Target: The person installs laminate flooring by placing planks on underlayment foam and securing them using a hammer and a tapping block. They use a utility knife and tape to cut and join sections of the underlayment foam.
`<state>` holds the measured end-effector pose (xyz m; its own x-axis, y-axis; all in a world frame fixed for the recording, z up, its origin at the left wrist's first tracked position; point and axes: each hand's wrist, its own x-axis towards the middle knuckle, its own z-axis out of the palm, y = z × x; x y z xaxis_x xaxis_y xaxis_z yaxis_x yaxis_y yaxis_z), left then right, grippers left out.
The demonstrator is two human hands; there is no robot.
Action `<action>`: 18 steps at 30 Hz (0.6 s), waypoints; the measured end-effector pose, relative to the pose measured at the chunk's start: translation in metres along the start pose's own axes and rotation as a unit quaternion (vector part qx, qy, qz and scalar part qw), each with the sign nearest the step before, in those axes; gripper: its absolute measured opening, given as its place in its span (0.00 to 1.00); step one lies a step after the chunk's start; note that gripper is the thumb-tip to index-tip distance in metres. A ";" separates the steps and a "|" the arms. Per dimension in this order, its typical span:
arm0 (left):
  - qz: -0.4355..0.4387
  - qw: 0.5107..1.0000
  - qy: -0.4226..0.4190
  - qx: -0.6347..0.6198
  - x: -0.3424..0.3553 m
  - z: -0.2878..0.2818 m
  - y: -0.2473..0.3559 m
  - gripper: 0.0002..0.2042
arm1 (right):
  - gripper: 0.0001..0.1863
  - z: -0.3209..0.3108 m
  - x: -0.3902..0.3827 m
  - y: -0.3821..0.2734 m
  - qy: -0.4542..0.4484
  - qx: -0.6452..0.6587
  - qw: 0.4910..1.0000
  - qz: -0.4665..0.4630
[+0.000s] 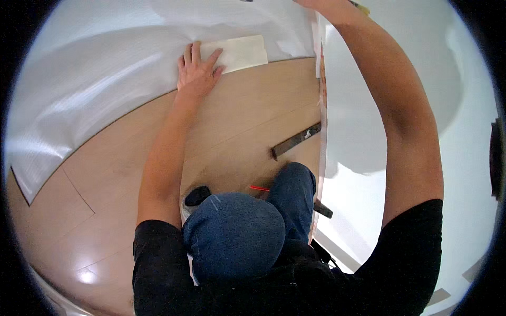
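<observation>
My left hand (pixel 198 71) lies with fingers spread on a cream rectangular piece (pixel 242 52), at the lower edge of shiny translucent sheeting (pixel 105 47) that covers the far part of the wood-look floor (pixel 100 158). My right hand (pixel 311 4) reaches to the top edge of the view beside the white wall (pixel 432 52); most of it is cut off, so its grip is hidden. A small yellowish object (pixel 361 8) shows partly behind that arm, too little to identify.
A dark flat bar (pixel 295 141) lies diagonally against the wall base. Near my knees are a thin red item (pixel 260 188) and a second dark piece (pixel 322 209). A black object (pixel 495 158) sits at the right rim.
</observation>
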<state>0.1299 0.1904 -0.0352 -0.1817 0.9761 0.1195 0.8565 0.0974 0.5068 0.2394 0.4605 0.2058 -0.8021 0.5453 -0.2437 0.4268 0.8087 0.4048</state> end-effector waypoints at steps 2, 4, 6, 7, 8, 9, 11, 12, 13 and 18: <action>0.023 1.000 -0.004 -0.019 -0.001 0.022 0.026 0.25 | 0.12 0.054 -0.003 0.007 0.071 0.022 0.997 0.006; 0.024 1.000 0.002 0.003 0.007 0.023 0.020 0.25 | 0.12 0.081 0.009 -0.002 0.047 0.035 0.998 0.005; 0.030 1.000 0.004 0.006 0.007 0.015 0.013 0.26 | 0.12 0.096 0.004 -0.025 -0.089 -0.011 0.995 -0.049; 0.021 1.000 -0.022 0.009 0.007 0.009 0.015 0.26 | 0.12 0.097 0.005 -0.023 -0.083 -0.011 0.993 -0.083; 0.010 0.999 -0.048 0.014 0.005 0.003 0.017 0.26 | 0.12 0.088 0.007 -0.022 -0.075 -0.010 0.990 -0.117; 0.001 0.997 -0.071 0.019 0.006 -0.001 0.022 0.26 | 0.12 0.082 0.007 -0.016 -0.065 -0.011 0.986 -0.150; 0.005 0.998 -0.064 0.027 0.006 -0.004 0.025 0.25 | 0.13 0.084 0.015 0.003 -0.001 -0.016 0.990 -0.143; 0.006 0.998 -0.058 0.032 0.007 -0.005 0.023 0.25 | 0.13 0.069 0.020 0.005 -0.003 -0.014 0.994 -0.108; 0.007 0.998 -0.053 0.037 0.007 -0.007 0.022 0.25 | 0.13 0.062 0.023 0.005 -0.004 -0.011 0.997 -0.072; 0.009 0.997 -0.064 0.043 0.010 -0.009 0.024 0.26 | 0.13 0.097 0.008 -0.013 -0.151 -0.047 0.983 -0.095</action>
<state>0.1444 0.2005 -0.0139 -0.1071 0.9941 0.0157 0.8984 0.0900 0.4298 0.2680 0.4761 0.1133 -0.6969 0.4380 -0.5679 0.2295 0.8864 0.4019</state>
